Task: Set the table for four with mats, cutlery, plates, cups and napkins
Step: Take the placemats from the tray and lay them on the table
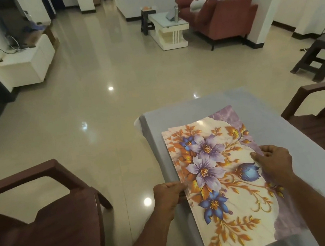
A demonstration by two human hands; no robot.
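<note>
While left hand (169, 193) is pinching mats (217, 169) edge and right hand (272, 161) gripping opposite side, stacked sheets are risking fanning, sliding off table (153, 137) corner.

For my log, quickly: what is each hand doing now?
Left hand: pinches the left edge of the floral mats.
Right hand: fingers curled on the mats' right edge, holding it.

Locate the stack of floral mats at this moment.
In the head view, the stack of floral mats lies on the grey table, lower right of centre, gripped by the left hand and right hand at opposite edges.
</note>
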